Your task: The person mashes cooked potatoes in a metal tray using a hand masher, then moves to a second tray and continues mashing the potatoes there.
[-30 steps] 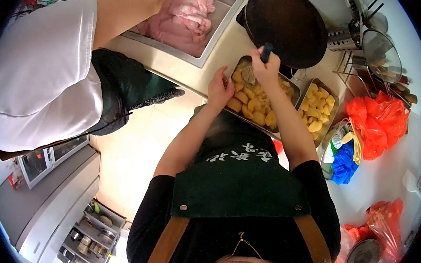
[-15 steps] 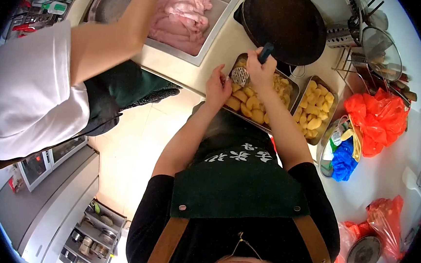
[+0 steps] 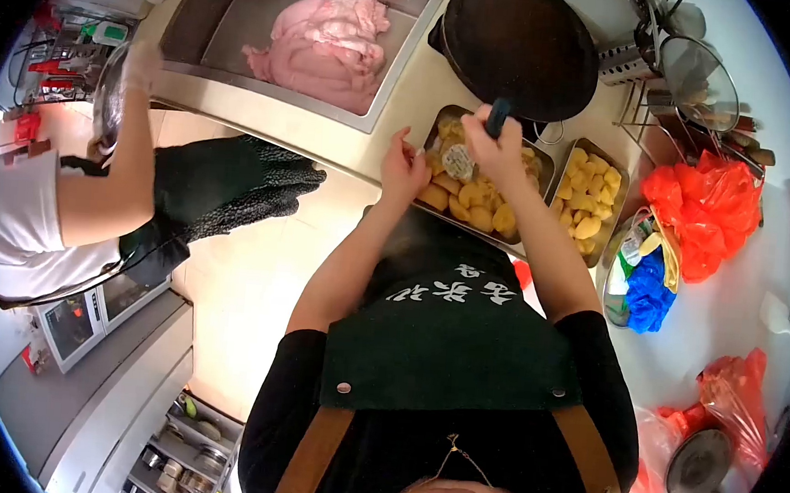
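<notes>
My right hand (image 3: 495, 148) is closed around the dark handle of a potato masher (image 3: 459, 162). Its perforated metal head presses into a metal tray (image 3: 469, 232) of yellow potato chunks (image 3: 481, 218), some of them mashed at the far side. At the tray's left edge, my left hand (image 3: 404, 167) has its fingers partly bent and its thumb at the rim, seemingly gripping it. A second metal tray (image 3: 609, 227) of potato pieces (image 3: 586, 198) stands just to the right.
Beyond the trays lies a large dark pan (image 3: 520, 49). Pink raw meat (image 3: 331, 50) rests in the sink (image 3: 231, 34) at upper left. A co-worker (image 3: 60, 196) in a white sleeve holds a metal bowl (image 3: 109, 98). Red plastic bags (image 3: 704, 213) and a wire rack (image 3: 637, 126) sit right.
The masher head has shifted slightly right and down in the potatoes. My left hand's fingers have bent more. The co-worker has moved left, away from the sink, with the metal bowl.
</notes>
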`<action>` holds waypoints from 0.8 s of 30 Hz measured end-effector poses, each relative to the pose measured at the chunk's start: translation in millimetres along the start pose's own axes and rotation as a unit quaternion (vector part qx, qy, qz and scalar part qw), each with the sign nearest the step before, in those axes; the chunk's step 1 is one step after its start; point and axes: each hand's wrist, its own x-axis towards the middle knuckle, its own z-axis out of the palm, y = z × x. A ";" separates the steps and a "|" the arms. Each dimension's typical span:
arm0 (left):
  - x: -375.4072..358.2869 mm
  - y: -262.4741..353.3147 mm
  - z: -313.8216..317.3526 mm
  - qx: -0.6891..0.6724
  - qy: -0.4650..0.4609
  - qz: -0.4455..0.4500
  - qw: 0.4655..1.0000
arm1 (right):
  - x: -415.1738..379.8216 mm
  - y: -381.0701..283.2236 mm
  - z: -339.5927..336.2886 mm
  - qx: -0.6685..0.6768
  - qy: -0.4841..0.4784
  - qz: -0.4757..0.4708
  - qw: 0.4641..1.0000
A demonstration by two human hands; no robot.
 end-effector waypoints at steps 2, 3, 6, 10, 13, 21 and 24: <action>-1.7 -5.9 -0.9 -0.012 -0.004 -0.002 1.000 | -17.8 -23.0 17.1 0.028 0.003 0.052 0.998; -3.1 -8.6 -0.8 -0.018 -0.005 -0.005 1.000 | -21.7 -25.1 22.3 0.025 -0.004 0.059 0.998; -4.2 -7.9 -1.1 -0.001 -0.007 0.032 0.999 | -29.2 0.1 34.6 -0.014 0.023 0.004 1.000; -2.6 -9.6 3.5 -0.005 -0.006 0.022 1.000 | -26.7 8.6 34.7 0.003 0.031 0.014 0.999; -5.9 -9.0 2.8 -0.006 -0.001 0.014 1.000 | -26.7 4.5 37.4 -0.040 0.027 -0.014 0.999; -4.8 -9.4 -0.4 0.041 -0.013 0.036 0.998 | -6.8 14.3 32.3 -0.028 0.021 -0.015 0.999; -6.3 -8.9 1.0 0.025 -0.012 0.013 1.000 | 2.8 13.5 12.8 0.012 0.003 0.078 0.997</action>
